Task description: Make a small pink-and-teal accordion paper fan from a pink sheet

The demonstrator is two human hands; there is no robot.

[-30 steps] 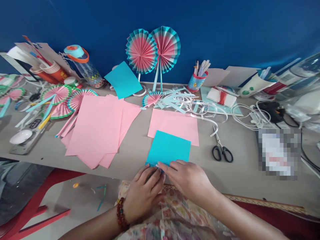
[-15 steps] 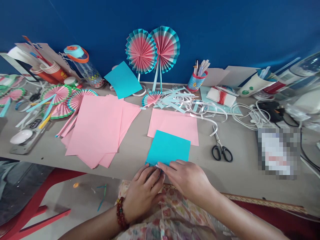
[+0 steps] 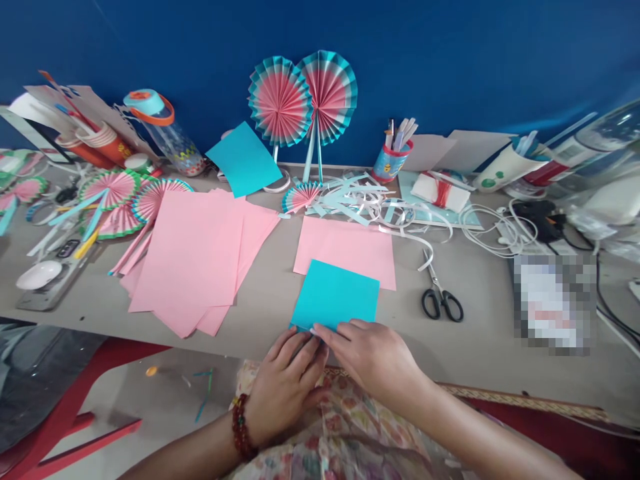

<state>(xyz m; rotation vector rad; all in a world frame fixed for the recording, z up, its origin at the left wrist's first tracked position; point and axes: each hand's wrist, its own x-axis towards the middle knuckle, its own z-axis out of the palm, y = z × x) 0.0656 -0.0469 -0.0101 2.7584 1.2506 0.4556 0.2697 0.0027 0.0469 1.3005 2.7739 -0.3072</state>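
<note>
A sheet of blue paper [image 3: 337,290] lies near the table's front edge, overlapping a pink sheet [image 3: 350,243]. Its near edge is under my fingers, and a narrow strip there looks folded. My left hand [image 3: 287,377], with a red bead bracelet at the wrist, has its fingers curled over the left part of that edge. From the right, my right hand [image 3: 377,353] pinches and presses the same edge, its index finger close to the left fingertips. My thumbs are mostly hidden.
Black-handled scissors [image 3: 440,297] lie to the right. Pink sheets [image 3: 193,253] are piled at left. Pleated paper fans [image 3: 280,100] lean against the blue wall. Paper strips [image 3: 365,197], a pen cup [image 3: 393,160], a water bottle [image 3: 165,133] and white cables [image 3: 475,223] line the back.
Both hands stay at the near edge of the blue paper with almost no movement. The whole view has shifted slightly.
</note>
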